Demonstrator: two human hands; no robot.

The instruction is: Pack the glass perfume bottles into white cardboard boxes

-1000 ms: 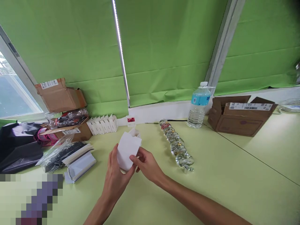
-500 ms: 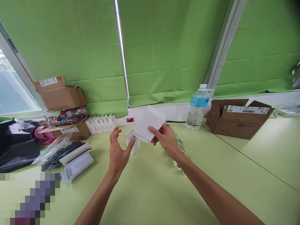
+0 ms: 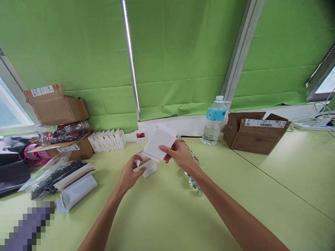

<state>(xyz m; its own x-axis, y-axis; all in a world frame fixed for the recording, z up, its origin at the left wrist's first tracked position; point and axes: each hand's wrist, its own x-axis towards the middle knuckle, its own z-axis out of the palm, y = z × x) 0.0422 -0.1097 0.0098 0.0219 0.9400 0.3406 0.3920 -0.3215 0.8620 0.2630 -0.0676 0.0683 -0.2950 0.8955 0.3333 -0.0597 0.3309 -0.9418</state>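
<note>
My right hand [image 3: 179,153] pinches several flat white cards [image 3: 159,141] between thumb and fingers, held at a tilt above the table. Just below and left of them is a small white carton [image 3: 149,168] with an open end and fine print on one side. The fingers and thumb of my left hand [image 3: 132,172] close round the carton's left end. Under my right wrist lies a row of clear, shiny round pieces [image 3: 194,183], partly covered by the arm. A small card with a red picture [image 3: 140,136] stands behind the carton.
Several small white cartons [image 3: 107,141] stand in a row at the back. Left are stacked cardboard boxes [image 3: 56,106], a plastic-wrapped dark bundle [image 3: 52,179] and white card stacks [image 3: 78,191]. A water bottle [image 3: 213,122] and an open cardboard box [image 3: 256,137] stand right.
My left hand has moved from open beside the small carton to closed round its left end. My right hand still holds the white cards. The view has shifted slightly to the right.
</note>
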